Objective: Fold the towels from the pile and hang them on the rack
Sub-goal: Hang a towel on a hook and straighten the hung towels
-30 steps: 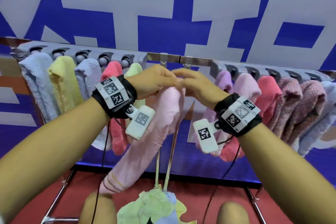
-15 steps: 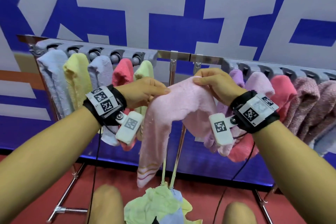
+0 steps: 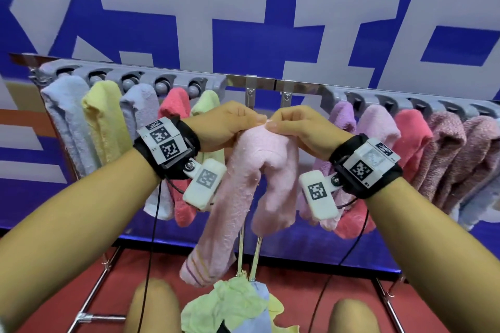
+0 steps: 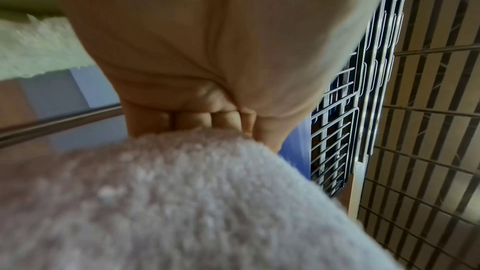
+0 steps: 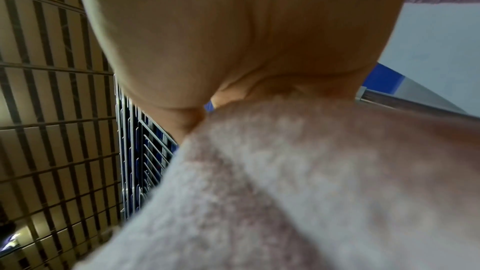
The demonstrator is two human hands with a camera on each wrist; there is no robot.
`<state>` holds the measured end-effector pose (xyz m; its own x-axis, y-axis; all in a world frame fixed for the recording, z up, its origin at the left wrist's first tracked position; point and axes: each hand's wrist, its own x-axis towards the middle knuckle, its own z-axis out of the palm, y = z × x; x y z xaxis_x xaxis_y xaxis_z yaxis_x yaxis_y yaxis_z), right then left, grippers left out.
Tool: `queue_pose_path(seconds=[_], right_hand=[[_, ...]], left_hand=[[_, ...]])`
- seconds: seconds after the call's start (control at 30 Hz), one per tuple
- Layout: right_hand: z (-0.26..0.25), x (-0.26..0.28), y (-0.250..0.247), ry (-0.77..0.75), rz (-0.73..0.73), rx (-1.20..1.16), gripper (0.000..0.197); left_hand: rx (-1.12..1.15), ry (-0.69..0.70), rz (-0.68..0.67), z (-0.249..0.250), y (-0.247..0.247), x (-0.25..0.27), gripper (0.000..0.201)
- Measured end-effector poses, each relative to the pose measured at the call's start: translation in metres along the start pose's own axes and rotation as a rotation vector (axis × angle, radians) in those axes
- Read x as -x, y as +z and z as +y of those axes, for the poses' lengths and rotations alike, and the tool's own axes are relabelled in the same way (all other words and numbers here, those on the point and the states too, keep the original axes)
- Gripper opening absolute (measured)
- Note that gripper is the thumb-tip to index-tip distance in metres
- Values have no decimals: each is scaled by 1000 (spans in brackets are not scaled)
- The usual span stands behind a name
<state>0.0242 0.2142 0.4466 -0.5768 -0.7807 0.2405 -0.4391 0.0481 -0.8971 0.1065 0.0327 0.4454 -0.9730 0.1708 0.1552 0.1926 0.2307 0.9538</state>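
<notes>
A pale pink towel (image 3: 259,170) hangs in two uneven folds from both my hands, just in front of the bare middle of the metal rack bar (image 3: 265,83). My left hand (image 3: 230,127) and right hand (image 3: 300,127) meet knuckle to knuckle and pinch its top edge. The longer fold ends in a striped hem (image 3: 197,270). The left wrist view has curled fingers (image 4: 197,118) above the pink towel (image 4: 182,202). In the right wrist view the pink towel (image 5: 311,182) fills the lower half under the palm. The pile of loose green, blue and yellow towels (image 3: 232,305) lies below.
Folded towels hang left of the gap (image 3: 108,130) and right of it (image 3: 419,149), under grey clip housings (image 3: 135,78). Two thin upright rods (image 3: 254,257) run down behind the pink towel. The rack's floor legs (image 3: 92,303) stand on red floor. My knees (image 3: 154,305) flank the pile.
My hands were spread apart with the towel stretched between them half a second ago; now they have come together again, doubling the towel into two hanging folds.
</notes>
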Motion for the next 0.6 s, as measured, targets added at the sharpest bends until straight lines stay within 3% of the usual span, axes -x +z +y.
queue_pose_path(seconds=[0.13, 0.17, 0.37, 0.6], right_hand=[[3, 1, 2, -39, -39, -26, 19], [2, 1, 4, -48, -43, -38, 20], [0, 0, -1, -21, 2, -91, 28], [-2, -7, 9, 23, 89, 78, 22]], left_hand=[[-10, -21, -13, -11, -10, 4, 26], [-13, -28, -25, -13, -12, 6, 23], [-1, -74, -41, -24, -33, 18, 29], [118, 67, 57, -11, -23, 9, 27]])
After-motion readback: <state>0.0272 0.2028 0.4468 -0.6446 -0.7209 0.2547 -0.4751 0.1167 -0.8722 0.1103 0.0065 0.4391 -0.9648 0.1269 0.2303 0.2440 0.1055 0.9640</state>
